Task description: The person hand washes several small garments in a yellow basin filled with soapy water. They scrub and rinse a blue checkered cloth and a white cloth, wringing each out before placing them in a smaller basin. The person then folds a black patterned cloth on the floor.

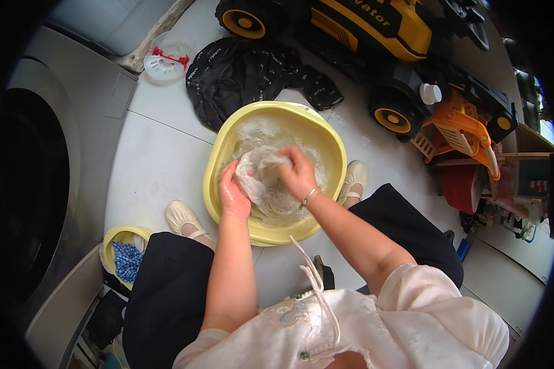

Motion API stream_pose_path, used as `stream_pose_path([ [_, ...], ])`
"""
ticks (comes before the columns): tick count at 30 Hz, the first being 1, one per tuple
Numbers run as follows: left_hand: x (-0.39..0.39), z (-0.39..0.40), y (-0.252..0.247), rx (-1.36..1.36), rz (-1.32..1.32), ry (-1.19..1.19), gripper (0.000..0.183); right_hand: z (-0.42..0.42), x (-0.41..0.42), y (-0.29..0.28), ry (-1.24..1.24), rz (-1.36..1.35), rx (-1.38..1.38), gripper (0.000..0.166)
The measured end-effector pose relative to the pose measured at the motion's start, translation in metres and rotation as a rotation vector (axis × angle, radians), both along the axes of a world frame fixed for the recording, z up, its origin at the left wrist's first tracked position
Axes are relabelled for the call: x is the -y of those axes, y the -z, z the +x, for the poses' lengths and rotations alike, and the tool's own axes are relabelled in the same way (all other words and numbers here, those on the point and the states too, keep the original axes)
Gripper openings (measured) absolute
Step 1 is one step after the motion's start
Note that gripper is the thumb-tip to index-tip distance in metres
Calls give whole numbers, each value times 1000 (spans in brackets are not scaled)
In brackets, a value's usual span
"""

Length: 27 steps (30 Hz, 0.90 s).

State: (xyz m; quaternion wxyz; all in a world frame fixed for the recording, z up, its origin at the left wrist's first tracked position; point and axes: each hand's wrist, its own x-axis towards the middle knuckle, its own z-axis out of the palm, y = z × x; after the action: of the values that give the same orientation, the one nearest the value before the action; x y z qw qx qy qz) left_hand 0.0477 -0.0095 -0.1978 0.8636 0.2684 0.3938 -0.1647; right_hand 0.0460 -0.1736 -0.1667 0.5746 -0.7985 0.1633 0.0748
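Observation:
A yellow plastic basin (211, 184) stands on the tiled floor between my feet, with sudsy water (263, 127) in it. Over the water I hold a wet white cloth (254, 182) that has a small pinkish-red spot. My left hand (233, 193) cups the cloth's left side, palm inward and fingers wet. On the other side my right hand (298, 173), slightly blurred, pinches a bunched fold of the same cloth. A silver bracelet (309, 196) circles my right wrist. The lower part of the cloth meets the foamy water, so its full outline is hidden.
Beyond the basin lies a black printed garment (244, 76), near a clear plastic lid with red parts (168, 57). A ride-on toy excavator (374, 41) occupies the upper right. A front-loading washing machine (87, 92) is at left, above a small yellow bucket (108, 240) holding blue checked cloth (127, 262).

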Motion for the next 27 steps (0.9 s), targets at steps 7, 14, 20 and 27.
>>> stream_pose_path([
  [7, 22, -4, -47, 56, -101, 246, 64, -34, -66, -86, -442, -83, 523, 18],
  [14, 62, -10, -27, -74, 81, 205, 48, 28, -31, -20, -168, -534, 217, 25],
  [20, 31, 19, -32, -16, 124, 37, 45, 52, 31, -15, 22, -433, -80, 30],
  [27, 19, -23, 10, 182, 1214, 778, 46, -20, 41, 41, -280, -652, -117, 42],
])
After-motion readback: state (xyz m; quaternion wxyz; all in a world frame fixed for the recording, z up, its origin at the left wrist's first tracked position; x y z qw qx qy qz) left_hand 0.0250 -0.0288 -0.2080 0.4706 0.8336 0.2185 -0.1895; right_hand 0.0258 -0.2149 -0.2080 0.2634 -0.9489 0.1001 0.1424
